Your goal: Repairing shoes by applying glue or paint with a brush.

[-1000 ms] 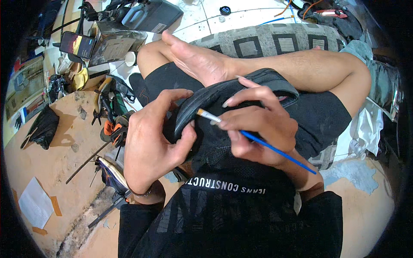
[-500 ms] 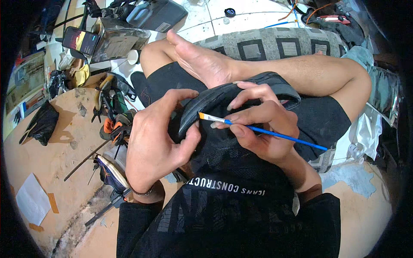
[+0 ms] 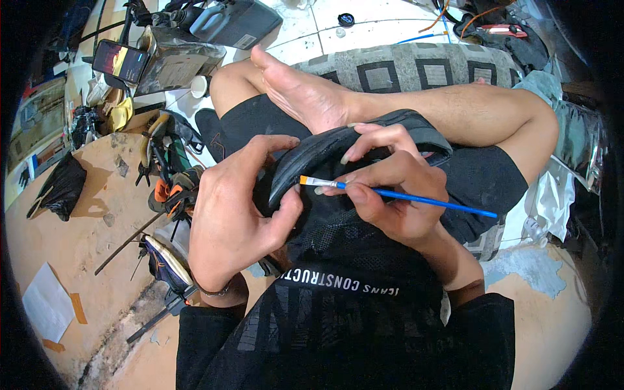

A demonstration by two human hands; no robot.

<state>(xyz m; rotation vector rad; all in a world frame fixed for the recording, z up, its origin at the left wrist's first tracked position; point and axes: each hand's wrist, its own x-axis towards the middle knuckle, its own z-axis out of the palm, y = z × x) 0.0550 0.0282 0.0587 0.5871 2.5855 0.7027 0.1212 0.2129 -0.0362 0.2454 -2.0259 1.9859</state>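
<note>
My left hand (image 3: 231, 208) grips the near left part of a black item with a mesh body and thick curved rim (image 3: 387, 120), possibly footwear, held over my lap; its thumb curls at the rim. My right hand (image 3: 400, 188) pinches a thin paintbrush (image 3: 442, 207) with a blue handle and flat orange bristles, lying almost level. The bristle tip is at the inner edge of the rim, near my left thumb; whether it touches is hard to tell. Raised fingers of my right hand rest on the item's upper part. My bare foot (image 3: 302, 97) lies just beyond.
A patterned grey cushion (image 3: 435, 65) lies behind my legs. At left are a phone (image 3: 118, 62), grey jerrycan (image 3: 234, 26), pliers (image 3: 153, 143), a shoe (image 3: 162, 263), black bag (image 3: 62, 188) and paper sheet (image 3: 47, 302). Cords and tools (image 3: 500, 29) sit at upper right.
The paintbrush has tipped from a steep slant to nearly level, its handle end rising toward the upper right and its bristles dropping slightly. My right fingers have shifted around it.
</note>
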